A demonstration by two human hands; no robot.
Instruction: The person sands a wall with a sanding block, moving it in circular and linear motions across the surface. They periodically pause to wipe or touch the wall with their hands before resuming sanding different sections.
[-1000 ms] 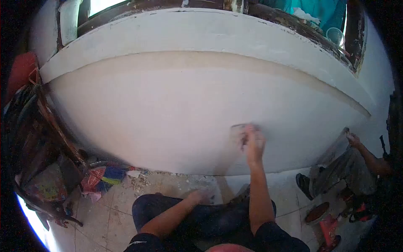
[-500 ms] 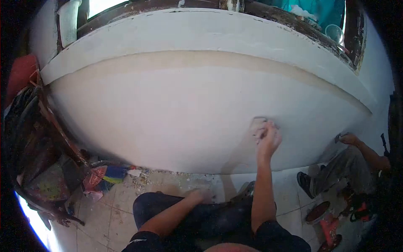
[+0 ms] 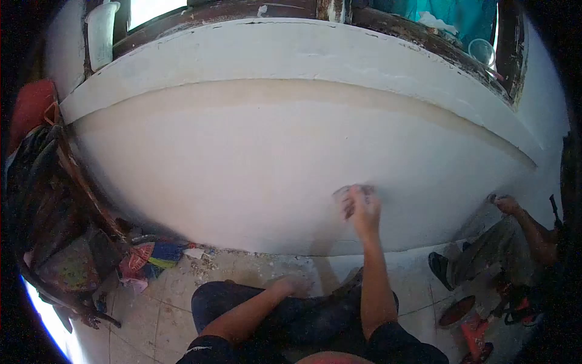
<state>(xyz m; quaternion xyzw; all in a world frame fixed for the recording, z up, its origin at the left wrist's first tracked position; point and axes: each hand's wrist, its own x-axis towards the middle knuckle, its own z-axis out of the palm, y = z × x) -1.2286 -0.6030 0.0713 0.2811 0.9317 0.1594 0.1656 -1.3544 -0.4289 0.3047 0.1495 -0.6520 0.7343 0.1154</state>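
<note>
Against the white wall (image 3: 242,158), my right hand (image 3: 364,209) is closed around a thin flat piece that looks like sandpaper (image 3: 343,192). Motion blur and my fingers hide most of it. Pale dust coats the fingers. My left hand (image 3: 291,287) is low over my dark-trousered leg (image 3: 242,303), near the knee; its fingers are smeared and I cannot see anything in them. At the right, a co-worker's hand (image 3: 507,204) holds a small dark item against the same wall.
A wooden-framed window sill (image 3: 412,31) runs above, with a clear plastic cup (image 3: 481,52) on it. Covered furniture (image 3: 54,200) stands at the left. Coloured scraps (image 3: 154,253) lie at the wall's foot on the tiled floor (image 3: 136,315). A red stand (image 3: 474,333) is at the lower right.
My right hand has moved left and a little down along the wall with the flat piece. My left hand stays near the knee. The view has tilted slightly upward.
</note>
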